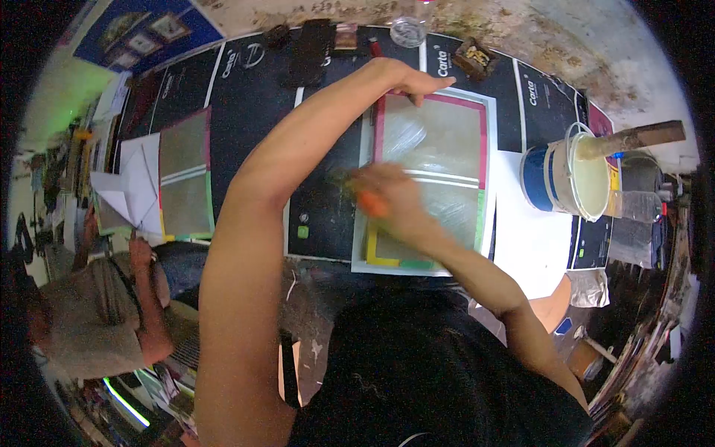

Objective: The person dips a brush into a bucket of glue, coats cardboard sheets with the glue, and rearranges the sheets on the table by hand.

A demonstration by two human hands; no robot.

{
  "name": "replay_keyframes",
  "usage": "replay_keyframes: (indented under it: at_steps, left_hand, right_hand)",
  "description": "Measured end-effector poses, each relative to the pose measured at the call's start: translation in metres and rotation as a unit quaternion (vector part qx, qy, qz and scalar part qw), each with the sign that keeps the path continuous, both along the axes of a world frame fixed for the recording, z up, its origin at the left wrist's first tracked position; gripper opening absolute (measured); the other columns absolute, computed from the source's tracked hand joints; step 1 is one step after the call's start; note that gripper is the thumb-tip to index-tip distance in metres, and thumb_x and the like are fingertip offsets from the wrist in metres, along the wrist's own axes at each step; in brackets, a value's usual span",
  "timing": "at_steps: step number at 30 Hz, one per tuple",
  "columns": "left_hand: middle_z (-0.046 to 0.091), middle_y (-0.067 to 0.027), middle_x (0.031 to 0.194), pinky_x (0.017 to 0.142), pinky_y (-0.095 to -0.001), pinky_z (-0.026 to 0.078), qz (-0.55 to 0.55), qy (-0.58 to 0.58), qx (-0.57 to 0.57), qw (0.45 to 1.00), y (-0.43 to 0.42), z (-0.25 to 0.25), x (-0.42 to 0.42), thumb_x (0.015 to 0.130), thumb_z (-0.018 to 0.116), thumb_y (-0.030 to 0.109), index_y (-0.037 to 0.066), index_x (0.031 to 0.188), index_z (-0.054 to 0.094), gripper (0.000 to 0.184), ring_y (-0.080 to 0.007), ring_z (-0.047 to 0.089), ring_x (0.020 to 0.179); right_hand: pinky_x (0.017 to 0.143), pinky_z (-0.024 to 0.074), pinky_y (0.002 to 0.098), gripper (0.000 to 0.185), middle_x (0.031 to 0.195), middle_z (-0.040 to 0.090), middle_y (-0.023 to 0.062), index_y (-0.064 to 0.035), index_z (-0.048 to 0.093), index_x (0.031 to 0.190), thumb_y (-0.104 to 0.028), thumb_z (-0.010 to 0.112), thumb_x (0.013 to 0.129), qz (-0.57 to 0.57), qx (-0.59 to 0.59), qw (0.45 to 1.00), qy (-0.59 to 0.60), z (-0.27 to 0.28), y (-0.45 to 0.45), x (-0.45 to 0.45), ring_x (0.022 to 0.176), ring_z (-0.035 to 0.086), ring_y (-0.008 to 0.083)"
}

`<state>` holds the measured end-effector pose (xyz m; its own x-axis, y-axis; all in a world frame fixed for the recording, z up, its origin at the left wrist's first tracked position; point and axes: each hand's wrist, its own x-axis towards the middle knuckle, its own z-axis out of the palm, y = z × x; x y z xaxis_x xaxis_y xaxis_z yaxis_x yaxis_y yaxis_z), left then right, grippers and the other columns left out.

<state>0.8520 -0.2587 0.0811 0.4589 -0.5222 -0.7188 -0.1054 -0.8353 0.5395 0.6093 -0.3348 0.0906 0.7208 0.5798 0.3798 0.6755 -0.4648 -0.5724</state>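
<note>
A taped rectangular panel (447, 141) lies in front of me, with a pale rim, pink, green and yellow tape along its sides, and a double white line across its middle. Whitish wet-looking streaks mark its surface. At the panel's far edge rests my left hand (417, 80), fingers apart, apparently touching the rim. My right hand (391, 197) is blurred by motion over the panel's left side. Its fingers are closed round an orange-handled tool (371, 203), whose working end is too smeared to make out.
A bucket (592, 182) of pale liquid, with a wooden stick (633, 139) in it, stands right on white paper (532, 246). Black boards (253, 104) cover the table. Another taped panel (186, 197) lies left, near a seated person (97, 313). A clear container (407, 31) stands at the back.
</note>
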Motion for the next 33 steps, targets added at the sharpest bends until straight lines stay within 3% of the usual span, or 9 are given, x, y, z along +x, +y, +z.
replay_keyframes:
  at_steps: [3,8,10,14,17,22,24,30,33]
  left_hand:
    - [0.031,-0.0203,0.148,0.111,-0.0551,0.016,0.06,0.002,-0.008,0.998,0.005,0.018,-0.021,0.079,0.01,0.083,0.001,0.145,0.028,0.106,-0.0373,0.012,0.142]
    - [0.047,-0.0111,0.14,0.115,-0.0512,0.013,0.026,-0.041,-0.039,0.998,0.006,0.016,-0.02,0.08,0.007,0.082,0.02,0.15,0.014,0.094,-0.0299,0.02,0.142]
    - [0.038,-0.0133,0.145,0.114,-0.0538,0.012,0.047,-0.033,-0.037,0.998,0.001,0.011,-0.021,0.081,0.009,0.081,0.013,0.149,0.018,0.097,-0.0316,0.018,0.142]
    - [0.05,-0.0063,0.138,0.114,-0.0538,0.012,0.077,-0.087,0.024,0.993,0.002,0.019,-0.036,0.079,0.005,0.082,0.022,0.144,0.037,0.094,-0.0306,0.028,0.139]
    - [0.049,-0.0067,0.139,0.113,-0.0576,0.008,0.056,-0.16,0.086,0.982,-0.002,0.027,-0.039,0.08,0.004,0.081,0.02,0.136,0.05,0.094,-0.0311,0.032,0.137]
    - [0.045,-0.0097,0.142,0.112,-0.0597,0.004,0.064,-0.194,0.103,0.973,-0.007,0.037,-0.052,0.081,0.005,0.08,0.017,0.12,0.064,0.095,-0.03,0.031,0.138]
    - [0.044,-0.0094,0.142,0.112,-0.0598,0.003,0.074,-0.213,0.097,0.969,-0.008,0.03,-0.048,0.081,0.006,0.08,0.016,0.12,0.064,0.095,-0.0302,0.03,0.138]
    - [0.04,-0.013,0.145,0.112,-0.0591,0.003,0.098,-0.272,0.097,0.953,-0.017,0.026,-0.066,0.082,0.011,0.08,0.011,0.129,0.056,0.095,-0.0317,0.028,0.139]
    - [0.037,-0.0152,0.146,0.113,-0.0585,0.004,0.099,-0.284,0.102,0.948,-0.018,0.03,-0.07,0.082,0.012,0.079,0.009,0.132,0.052,0.095,-0.0325,0.027,0.139]
  right_hand:
    - [0.083,0.046,0.043,0.036,0.102,0.064,0.0134,-0.0082,0.067,0.098,-0.01,0.068,0.062,-0.177,-0.031,0.98,-0.091,0.022,-0.044,0.036,0.093,0.059,0.0327]
    - [0.084,0.0464,0.0433,0.037,0.104,0.063,0.0149,-0.01,0.064,0.105,-0.013,0.069,0.068,-0.028,-0.083,0.993,0.081,0.006,-0.027,-0.022,0.095,0.059,0.0342]
    - [0.084,0.0456,0.0431,0.037,0.104,0.062,0.0144,-0.0104,0.063,0.103,-0.012,0.069,0.066,0.054,-0.069,0.987,0.137,0.015,-0.019,-0.052,0.095,0.058,0.0335]
    - [0.083,0.0432,0.0417,0.038,0.106,0.062,0.0137,-0.0071,0.063,0.107,-0.011,0.062,0.07,-0.083,-0.014,0.996,-0.009,0.022,-0.048,-0.012,0.095,0.057,0.0331]
    - [0.084,0.0421,0.0405,0.037,0.104,0.061,0.0119,-0.0074,0.063,0.104,-0.012,0.063,0.067,-0.142,-0.138,0.979,-0.041,-0.009,-0.05,-0.01,0.094,0.055,0.0301]
    - [0.084,0.0425,0.0396,0.04,0.104,0.062,0.0097,-0.0089,0.063,0.106,-0.013,0.065,0.066,0.071,-0.14,0.987,0.034,0.012,-0.049,-0.089,0.094,0.057,0.0287]
    - [0.085,0.0419,0.0386,0.042,0.103,0.063,0.0088,-0.0095,0.064,0.107,-0.015,0.066,0.066,0.081,-0.052,0.992,0.078,0.012,-0.061,-0.084,0.093,0.057,0.0276]
    - [0.085,0.0407,0.0389,0.043,0.106,0.06,0.0119,-0.01,0.062,0.111,-0.014,0.066,0.068,-0.14,-0.196,0.969,-0.048,-0.009,-0.055,-0.03,0.095,0.056,0.0285]
    - [0.084,0.041,0.0406,0.042,0.103,0.06,0.0118,-0.0097,0.062,0.109,-0.013,0.066,0.068,-0.012,-0.169,0.985,-0.015,-0.01,-0.049,-0.095,0.094,0.056,0.0283]
